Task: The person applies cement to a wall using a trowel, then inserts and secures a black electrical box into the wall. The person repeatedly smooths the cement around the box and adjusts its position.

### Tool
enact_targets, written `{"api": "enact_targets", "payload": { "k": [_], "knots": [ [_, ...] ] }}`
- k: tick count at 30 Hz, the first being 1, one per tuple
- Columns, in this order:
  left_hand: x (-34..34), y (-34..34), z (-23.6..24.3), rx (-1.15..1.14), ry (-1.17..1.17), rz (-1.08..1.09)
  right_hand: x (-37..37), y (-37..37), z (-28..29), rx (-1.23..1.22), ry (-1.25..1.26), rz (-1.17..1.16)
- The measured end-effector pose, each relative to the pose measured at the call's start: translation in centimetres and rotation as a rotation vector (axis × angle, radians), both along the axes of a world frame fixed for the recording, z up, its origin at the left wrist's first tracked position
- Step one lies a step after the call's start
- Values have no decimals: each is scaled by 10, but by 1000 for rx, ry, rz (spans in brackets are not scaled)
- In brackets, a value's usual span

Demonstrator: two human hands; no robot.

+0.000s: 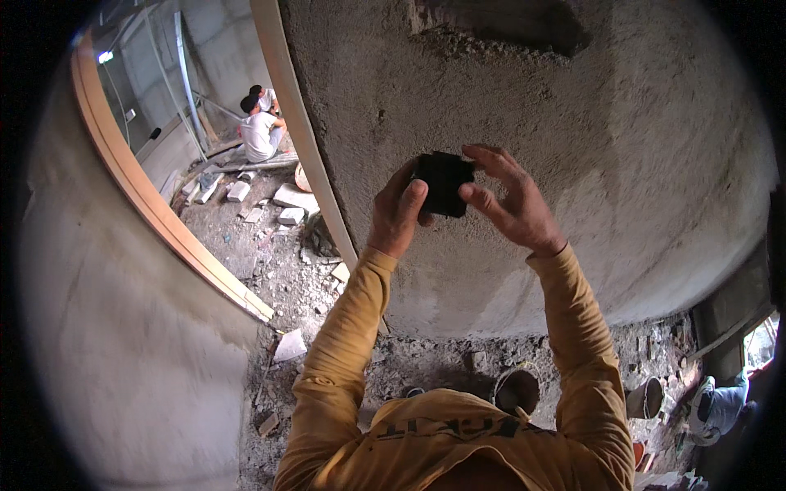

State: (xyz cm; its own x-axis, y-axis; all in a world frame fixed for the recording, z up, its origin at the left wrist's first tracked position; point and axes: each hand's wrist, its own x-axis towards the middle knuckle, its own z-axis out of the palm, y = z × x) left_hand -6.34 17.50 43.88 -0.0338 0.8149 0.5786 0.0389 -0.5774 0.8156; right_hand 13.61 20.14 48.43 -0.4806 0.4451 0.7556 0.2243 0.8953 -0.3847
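Observation:
Both my hands are raised in front of the rough plastered wall (pixel 524 90), around a small black, square, box-like thing (pixel 444 184). Its exact kind is too dark to make out. My left hand (pixel 396 211) grips its left side, the thumb up along the near edge and other fingers partly hidden behind. On the opposite side, my right hand (pixel 516 200) has its thumb against the right edge. Its forefinger curves at the upper right corner, with a gap between thumb and finger.
A wooden door frame (pixel 164 196) opens at left onto rubble and broken blocks (pixel 291 196); two people (pixel 260 135) sit beyond. Buckets (pixel 516 390) stand on the debris-strewn floor below. Another person (pixel 720 409) is at lower right. A recess (pixel 508 24) cuts into the wall above.

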Motion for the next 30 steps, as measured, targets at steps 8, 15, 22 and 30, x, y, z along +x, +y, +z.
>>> {"api": "enact_targets", "payload": {
  "k": [8,15,22,30],
  "knots": [
    [-22,10,5,151,125,-99,-15,4,13,-186,4,59],
    [-13,22,2,312,108,-126,-14,-6,18,70,101,-90],
    [38,33,47,318,82,-112,23,19,50,498,67,-403],
    [54,102,145,689,235,432,66,86,164,759,91,-632]
  ]
}}
